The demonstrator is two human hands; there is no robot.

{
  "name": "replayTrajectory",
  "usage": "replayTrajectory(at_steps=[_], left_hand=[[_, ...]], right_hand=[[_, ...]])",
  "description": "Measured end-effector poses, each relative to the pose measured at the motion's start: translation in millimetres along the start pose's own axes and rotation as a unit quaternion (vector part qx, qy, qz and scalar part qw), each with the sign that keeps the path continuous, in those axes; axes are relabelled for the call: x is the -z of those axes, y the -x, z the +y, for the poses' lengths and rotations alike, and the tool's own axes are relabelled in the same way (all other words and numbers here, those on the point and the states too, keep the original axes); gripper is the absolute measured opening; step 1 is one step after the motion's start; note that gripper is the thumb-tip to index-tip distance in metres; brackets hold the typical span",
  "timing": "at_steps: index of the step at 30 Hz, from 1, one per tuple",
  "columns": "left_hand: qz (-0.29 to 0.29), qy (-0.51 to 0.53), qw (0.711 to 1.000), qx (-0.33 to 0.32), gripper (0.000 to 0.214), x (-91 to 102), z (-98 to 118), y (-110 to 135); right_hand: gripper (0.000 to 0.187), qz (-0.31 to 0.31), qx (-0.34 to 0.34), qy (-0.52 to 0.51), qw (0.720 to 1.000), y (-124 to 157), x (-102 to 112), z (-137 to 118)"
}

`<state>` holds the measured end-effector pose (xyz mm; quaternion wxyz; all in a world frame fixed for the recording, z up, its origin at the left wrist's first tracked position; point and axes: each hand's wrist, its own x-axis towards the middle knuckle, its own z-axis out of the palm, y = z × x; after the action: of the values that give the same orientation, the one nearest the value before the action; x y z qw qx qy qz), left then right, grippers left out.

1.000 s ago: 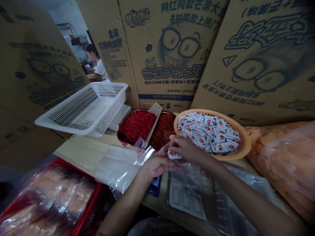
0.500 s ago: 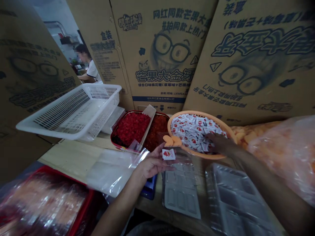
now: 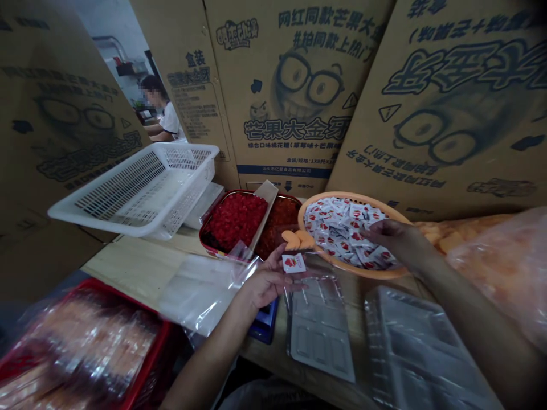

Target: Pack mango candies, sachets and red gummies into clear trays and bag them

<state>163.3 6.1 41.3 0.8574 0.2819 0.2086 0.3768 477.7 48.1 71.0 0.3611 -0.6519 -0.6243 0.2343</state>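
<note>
Head view, showing nearest, at lower left, a red crate (image 3: 161,340) of plastic-wrapped packs (image 3: 96,336), and at lower right clear compartment trays (image 3: 427,347). Between these, angled on the wooden table (image 3: 123,265), a clear tray (image 3: 322,347) beside a blue object (image 3: 264,324), with translucent bags (image 3: 199,290) to the left. Just beyond, spreading the left hand (image 3: 267,282) at the clear tray's far end, fingers apart and slightly bent; cannot tell whether gripping. Close by the left fingertips, a white-and-red sachet (image 3: 293,263), below two orange pieces (image 3: 297,240). Holding the right hand (image 3: 395,242) over an orange basket (image 3: 378,274), fingers bent together at the heaped sachets (image 3: 337,228); too unclear to tell whether pinching one. Farther right, a bag of orange pieces (image 3: 504,256); to the left, red pieces (image 3: 237,219) in a red-rimmed container (image 3: 216,251), next to a flat strip (image 3: 265,213). Farther back, a white basket (image 3: 141,182), then printed cardboard (image 3: 294,85), and past a gap, a person (image 3: 168,119) in a pale top.
</note>
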Motion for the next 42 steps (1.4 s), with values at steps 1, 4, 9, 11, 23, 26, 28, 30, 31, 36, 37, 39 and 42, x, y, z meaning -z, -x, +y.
replayTrajectory(at_steps=[1, 4, 9, 11, 23, 26, 28, 30, 31, 36, 37, 39, 42], left_hand=[[0.002, 0.001, 1.000, -0.007, 0.092, -1.0, 1, 0], [0.011, 0.000, 1.000, -0.021, 0.094, -3.7, 3, 2], [0.007, 0.001, 1.000, -0.027, 0.095, -4.9, 9, 9], [0.011, 0.000, 1.000, -0.027, 0.095, -2.6, 12, 13], [0.047, -0.008, 0.996, -0.075, 0.097, 29.5, 47, 49], [0.071, -0.007, 0.993, -0.092, 0.098, 41.4, 58, 64], [0.096, -0.009, 0.990, -0.107, 0.099, 49.2, 66, 75], [0.125, -0.010, 0.985, -0.121, 0.100, 56.4, 74, 84], [0.140, -0.011, 0.982, -0.128, 0.101, 59.8, 78, 88], [0.181, -0.019, 0.971, -0.155, 0.100, 74.6, 89, 99], [0.183, -0.021, 0.970, -0.157, 0.100, 77.1, 90, 100], [0.184, -0.025, 0.970, -0.159, 0.100, 81.6, 90, 100], [0.184, -0.022, 0.968, -0.169, 0.100, 87.7, 90, 99]], right_hand=[[0.035, -0.015, -0.029, -0.083, 0.996, 7, -6, -16], [0.036, -0.058, -0.050, -0.141, 0.987, 26, -30, -59], [0.021, -0.070, -0.025, -0.026, 0.997, 34, -63, -89], [0.018, -0.085, -0.017, 0.008, 0.996, 32, -69, -92], [0.023, -0.098, 0.123, 0.100, 0.982, 16, -107, -121], [0.017, -0.103, 0.121, 0.147, 0.976, -3, -116, -126], [0.017, -0.149, 0.130, 0.241, 0.950, -15, -125, -126], [0.016, -0.203, 0.146, 0.330, 0.910, -26, -139, -125], [0.015, -0.220, 0.151, 0.361, 0.894, -29, -148, -124], [0.021, -0.204, 0.154, 0.425, 0.868, -32, -184, -114], [0.024, -0.199, 0.156, 0.434, 0.865, -31, -188, -112], [0.027, -0.192, 0.162, 0.445, 0.859, -31, -192, -107], [0.026, -0.187, 0.172, 0.450, 0.856, -34, -192, -99]])
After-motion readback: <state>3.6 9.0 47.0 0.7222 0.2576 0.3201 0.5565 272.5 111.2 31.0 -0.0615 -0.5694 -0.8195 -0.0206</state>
